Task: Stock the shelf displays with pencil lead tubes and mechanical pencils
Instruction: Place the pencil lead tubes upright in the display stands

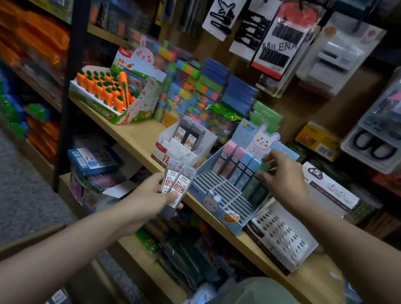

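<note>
Gripping a small bundle of clear lead tubes (pixel 175 184), the left hand (pixel 152 198) curls its fingers and thumb round them; their red-and-white labels read "0.7" and "100". Just beyond that hand's fingertips stands a white compartmented display box (pixel 181 149) holding two darker tubes (pixel 190 133) with the same "0.7" and "100" marks. The right hand (pixel 283 176) reaches over a blue rabbit-printed display (pixel 223 202), its thumb and fingers pinching the top of a green tube (pixel 258 187) in the back row; pink and blue tubes (pixel 238 164) stand to the left of that hand, and bare grid slots lie nearer the person. Under the right wrist sits a white tray with round holes (pixel 281 234), and past it a white box marked "5" (pixel 330 188). Far left of the left hand is a carton of carrot-shaped items (pixel 106 91). Above both hands hang hair-clip cards, one reading "MILENA" (pixel 280 46). All displays rest on a wooden shelf (pixel 133 136).
</note>
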### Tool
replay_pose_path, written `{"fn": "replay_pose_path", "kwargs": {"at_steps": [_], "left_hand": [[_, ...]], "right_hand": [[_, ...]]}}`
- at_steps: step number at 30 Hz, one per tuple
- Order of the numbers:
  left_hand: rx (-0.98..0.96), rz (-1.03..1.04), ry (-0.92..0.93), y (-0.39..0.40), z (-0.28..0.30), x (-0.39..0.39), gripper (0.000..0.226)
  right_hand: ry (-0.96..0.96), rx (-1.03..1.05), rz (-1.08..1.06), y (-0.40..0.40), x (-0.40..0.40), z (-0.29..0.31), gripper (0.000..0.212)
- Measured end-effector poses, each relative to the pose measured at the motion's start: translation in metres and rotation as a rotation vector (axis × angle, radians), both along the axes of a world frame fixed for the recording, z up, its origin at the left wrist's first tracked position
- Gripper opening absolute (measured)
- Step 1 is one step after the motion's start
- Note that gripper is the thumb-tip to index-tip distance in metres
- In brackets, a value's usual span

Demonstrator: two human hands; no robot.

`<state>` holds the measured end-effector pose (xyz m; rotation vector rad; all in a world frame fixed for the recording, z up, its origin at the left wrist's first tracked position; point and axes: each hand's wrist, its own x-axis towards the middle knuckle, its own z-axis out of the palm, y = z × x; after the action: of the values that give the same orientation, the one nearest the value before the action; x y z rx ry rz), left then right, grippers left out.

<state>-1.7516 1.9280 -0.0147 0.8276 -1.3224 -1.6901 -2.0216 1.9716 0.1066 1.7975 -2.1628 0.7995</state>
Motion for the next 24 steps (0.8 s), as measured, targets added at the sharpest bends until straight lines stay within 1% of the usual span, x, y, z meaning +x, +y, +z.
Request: {"fn": "replay_pose_path", "kwargs": {"at_steps": [6, 9, 12, 14, 16, 18, 19, 20, 21, 22, 24], "left_hand": [[-0.014, -0.019, -0.021, 0.001, -0.003, 0.000, 0.020], [-0.018, -0.020, -0.029, 0.001, -0.004, 0.001, 0.020], [-0.016, -0.014, -0.030, 0.003, -0.001, 0.001, 0.021], [-0.018, -0.023, -0.013, 0.006, 0.002, 0.001, 0.023], [-0.029, -0.055, 0.017, 0.010, 0.006, 0.001, 0.025], [-0.029, -0.092, 0.054, 0.014, 0.011, 0.003, 0.026], [-0.027, -0.110, 0.074, 0.015, 0.013, 0.004, 0.026], [-0.024, -0.132, 0.093, 0.016, 0.015, 0.005, 0.026], [-0.023, -0.156, 0.106, 0.017, 0.017, 0.006, 0.027], [-0.023, -0.178, 0.114, 0.017, 0.019, 0.007, 0.028], [-0.027, -0.208, 0.120, 0.019, 0.021, 0.007, 0.030]], "right_hand": [[0.111, -0.038, -0.017, -0.005, 0.000, -0.013, 0.032], [0.199, -0.065, -0.060, -0.003, -0.001, -0.019, 0.030], [0.217, -0.076, -0.063, -0.004, 0.000, -0.019, 0.030], [0.214, -0.039, -0.061, -0.004, 0.002, -0.018, 0.032], [0.227, -0.010, -0.069, 0.001, 0.006, -0.016, 0.041], [0.291, -0.071, -0.060, 0.009, 0.014, -0.015, 0.044], [0.299, -0.142, -0.006, 0.014, 0.022, -0.015, 0.040], [0.257, -0.202, 0.081, 0.018, 0.032, -0.015, 0.033], [0.157, -0.209, 0.184, 0.021, 0.043, -0.014, 0.028], [0.026, -0.151, 0.275, 0.023, 0.056, -0.013, 0.027], [-0.241, 0.067, 0.393, 0.024, 0.083, -0.012, 0.039]]}}
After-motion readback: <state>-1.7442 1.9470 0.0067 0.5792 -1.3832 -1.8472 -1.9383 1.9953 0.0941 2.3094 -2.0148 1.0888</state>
